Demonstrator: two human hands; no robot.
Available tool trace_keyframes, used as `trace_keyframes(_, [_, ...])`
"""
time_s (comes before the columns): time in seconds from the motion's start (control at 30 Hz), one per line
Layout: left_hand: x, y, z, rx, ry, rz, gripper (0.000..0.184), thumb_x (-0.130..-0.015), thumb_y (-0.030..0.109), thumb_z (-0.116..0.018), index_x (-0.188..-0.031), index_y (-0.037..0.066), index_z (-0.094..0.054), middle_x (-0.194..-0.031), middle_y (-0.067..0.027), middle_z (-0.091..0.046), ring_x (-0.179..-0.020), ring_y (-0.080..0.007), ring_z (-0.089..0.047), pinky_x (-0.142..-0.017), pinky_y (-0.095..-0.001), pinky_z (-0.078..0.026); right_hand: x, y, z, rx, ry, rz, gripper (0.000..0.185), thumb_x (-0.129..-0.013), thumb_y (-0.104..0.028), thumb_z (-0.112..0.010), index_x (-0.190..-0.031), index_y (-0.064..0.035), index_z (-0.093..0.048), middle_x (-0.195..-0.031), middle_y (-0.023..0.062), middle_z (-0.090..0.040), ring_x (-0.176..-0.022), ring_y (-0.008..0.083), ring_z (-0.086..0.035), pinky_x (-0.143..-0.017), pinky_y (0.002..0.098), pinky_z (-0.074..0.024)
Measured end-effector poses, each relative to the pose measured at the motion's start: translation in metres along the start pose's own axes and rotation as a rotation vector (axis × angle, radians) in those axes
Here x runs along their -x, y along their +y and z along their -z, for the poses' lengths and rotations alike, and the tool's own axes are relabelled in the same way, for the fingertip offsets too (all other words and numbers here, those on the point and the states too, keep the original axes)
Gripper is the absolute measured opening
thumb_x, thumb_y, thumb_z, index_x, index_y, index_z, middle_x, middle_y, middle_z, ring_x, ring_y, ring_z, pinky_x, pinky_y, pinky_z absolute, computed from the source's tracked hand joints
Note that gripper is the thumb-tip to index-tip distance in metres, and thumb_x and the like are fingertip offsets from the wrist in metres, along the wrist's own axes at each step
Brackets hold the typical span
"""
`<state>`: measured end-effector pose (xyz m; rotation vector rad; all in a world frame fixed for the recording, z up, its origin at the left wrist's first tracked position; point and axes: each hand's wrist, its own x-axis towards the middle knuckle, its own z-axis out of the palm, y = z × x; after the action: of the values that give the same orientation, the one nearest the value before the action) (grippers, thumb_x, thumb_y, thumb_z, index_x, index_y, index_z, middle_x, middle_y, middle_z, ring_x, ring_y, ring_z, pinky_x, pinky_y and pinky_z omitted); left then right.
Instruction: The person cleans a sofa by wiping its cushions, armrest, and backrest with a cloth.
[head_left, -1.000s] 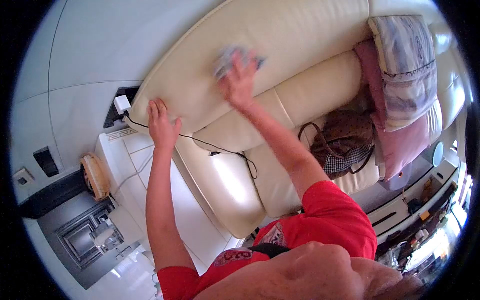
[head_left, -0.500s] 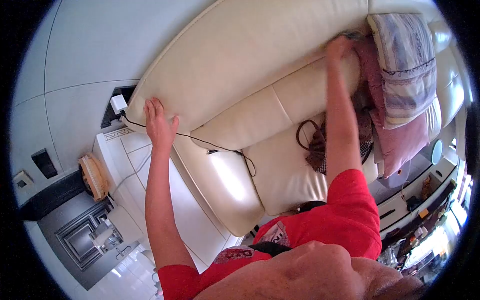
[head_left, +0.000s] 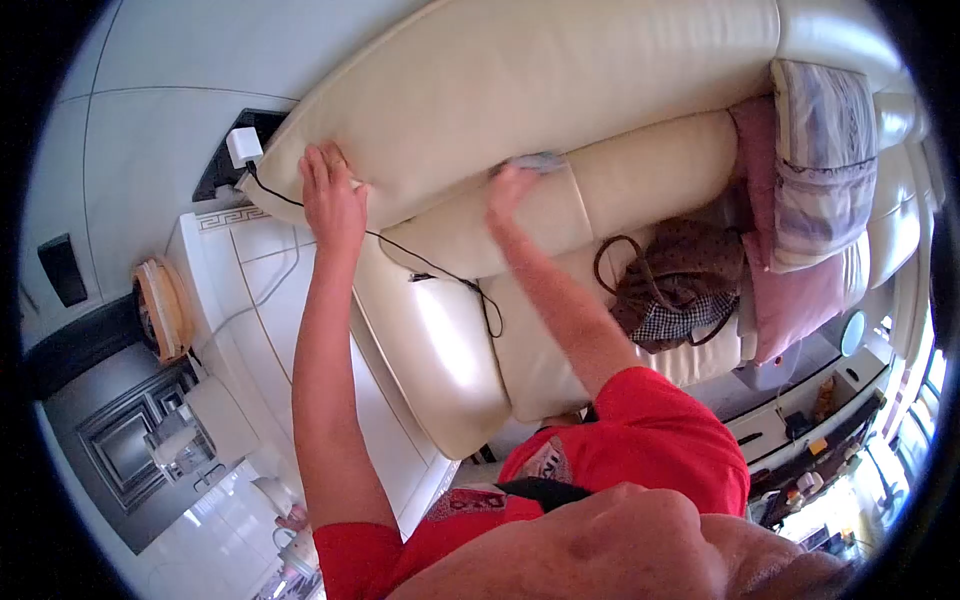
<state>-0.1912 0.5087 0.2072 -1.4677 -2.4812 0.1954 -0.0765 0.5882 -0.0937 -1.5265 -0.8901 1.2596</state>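
My left hand (head_left: 333, 198) lies against the left end of the cream sofa backrest (head_left: 560, 70), its fingers apart and nothing in it. Further right, my right hand (head_left: 510, 192) holds a grey-blue cloth (head_left: 541, 162) at the seam between the backrest and the lower cushion (head_left: 650, 165). Part of the cloth sticks out to the right of the fingers, which are slightly blurred. A black cable (head_left: 430, 265) runs from a white plug adapter (head_left: 244, 146) across the sofa, below both hands.
A brown bag (head_left: 665, 290) with a checked cloth lies on the seat. To its right are a striped pillow (head_left: 825, 165) and a pink cushion (head_left: 797, 300). At the left stand a white tiled cabinet (head_left: 275, 300) and a round woven item (head_left: 165, 310).
My right hand swept right to the pillows with the cloth, then came back left along the seam. My left hand stays on the backrest, and the view has shifted slightly.
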Motion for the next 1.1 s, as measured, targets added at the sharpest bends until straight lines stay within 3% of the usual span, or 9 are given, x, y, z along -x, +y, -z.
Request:
trace_keyframes(0.1, [0.001, -0.003, -0.005, -0.034, 0.017, -0.019, 0.088, -0.065, 0.021, -0.079, -0.135, -0.001, -0.031, -0.135, -0.0265, -0.035, -0.125, -0.0436, -0.034, -0.103, -0.0434, -0.034, 0.095, -0.11, -0.011, -0.159, -0.289, -0.268, 0.052, -0.084, -0.011, -0.041, -0.13, 0.0099, -0.026, -0.136, 0.0248, -0.032, -0.122, 0.0326, -0.034, -0.104, 0.0383, -0.0231])
trace_keyframes(0.2, [-0.002, 0.0, -0.002, -0.035, -0.012, 0.035, 0.088, -0.064, 0.022, -0.079, -0.135, -0.002, -0.032, -0.136, -0.0263, -0.035, -0.125, -0.0428, -0.035, -0.102, -0.043, -0.036, 0.094, -0.148, -0.027, -0.453, -0.115, -0.405, 0.05, -0.082, -0.01, -0.041, -0.127, 0.0085, -0.03, -0.128, 0.0211, -0.039, -0.117, 0.0293, -0.036, -0.102, 0.0363, -0.0248])
trace_keyframes(0.33, [0.0, 0.0, -0.004, -0.071, 0.034, 0.024, 0.087, -0.063, 0.023, -0.079, -0.133, -0.002, -0.034, -0.133, -0.0248, -0.038, -0.124, -0.0409, -0.037, -0.1, -0.0411, -0.038, -0.014, -0.173, 0.002, -0.392, 0.07, -0.144, 0.037, -0.082, -0.008, -0.043, -0.118, 0.0008, -0.037, -0.117, 0.0127, -0.044, -0.106, 0.0225, -0.042, -0.096, 0.0346, -0.0314])
trace_keyframes(0.47, [-0.001, 0.0, -0.003, -0.017, 0.066, 0.007, 0.08, -0.064, 0.022, -0.078, -0.13, -0.001, -0.038, -0.131, -0.0241, -0.039, -0.122, -0.0401, -0.038, -0.098, -0.0425, -0.039, -0.101, -0.218, 0.07, -0.404, 0.007, 0.36, 0.066, -0.09, -0.021, -0.038, -0.138, 0.0118, -0.007, -0.148, 0.0283, 0.0, -0.137, 0.0372, -0.007, -0.112, 0.043, -0.0055])
trace_keyframes(0.5, [-0.001, -0.002, -0.007, -0.002, 0.104, -0.012, 0.078, -0.066, 0.021, -0.076, -0.13, -0.001, -0.038, -0.133, -0.0253, -0.038, -0.123, -0.042, -0.038, -0.099, -0.045, -0.038, -0.107, -0.228, 0.075, -0.455, -0.026, 0.412, 0.068, -0.09, -0.022, -0.038, -0.139, 0.0117, -0.004, -0.147, 0.0287, -0.001, -0.137, 0.0373, -0.008, -0.112, 0.0425, -0.0064])
trace_keyframes(0.67, [-0.001, -0.003, -0.016, -0.003, 0.16, 0.033, 0.079, -0.063, 0.021, -0.078, -0.129, -0.001, -0.04, -0.132, -0.025, -0.039, -0.123, -0.0401, -0.038, -0.096, -0.044, -0.041, -0.089, -0.132, 0.036, -0.016, 0.218, 0.334, 0.068, -0.092, -0.026, -0.037, -0.137, 0.0141, -0.007, -0.146, 0.0301, -0.006, -0.135, 0.0385, -0.014, -0.112, 0.0418, -0.0072])
trace_keyframes(0.8, [0.003, -0.005, -0.014, 0.023, 0.187, 0.006, 0.081, -0.061, 0.023, -0.079, -0.129, 0.001, -0.041, -0.13, -0.0241, -0.041, -0.121, -0.0397, -0.041, -0.094, -0.0441, -0.042, 0.045, -0.074, -0.011, 0.147, -0.027, 0.285, 0.069, -0.092, -0.029, -0.036, -0.136, 0.0158, -0.006, -0.145, 0.0322, -0.005, -0.136, 0.0407, -0.01, -0.112, 0.0446, -0.0008])
trace_keyframes(1.03, [0.002, -0.009, -0.023, 0.025, 0.215, 0.004, 0.082, -0.061, 0.024, -0.079, -0.129, 0.002, -0.04, -0.13, -0.023, -0.042, -0.121, -0.0399, -0.041, -0.094, -0.0441, -0.042, 0.122, -0.06, -0.03, 0.266, -0.454, 0.968, 0.063, -0.074, -0.004, -0.058, -0.128, 0.0082, -0.029, -0.13, 0.0324, -0.032, -0.125, 0.0524, -0.025, -0.103, 0.0606, -0.0201])
trace_keyframes(1.1, [-0.001, -0.009, -0.031, -0.02, 0.274, 0.037, 0.081, -0.061, 0.023, -0.078, -0.13, 0.003, -0.039, -0.13, -0.0228, -0.041, -0.121, -0.0398, -0.041, -0.094, -0.0442, -0.041, 0.071, -0.038, -0.016, 0.387, -0.599, 1.31, 0.05, -0.074, -0.009, -0.063, -0.121, -0.0091, -0.047, -0.13, 0.0222, -0.041, -0.122, 0.0509, -0.031, -0.095, 0.0658, -0.0265])
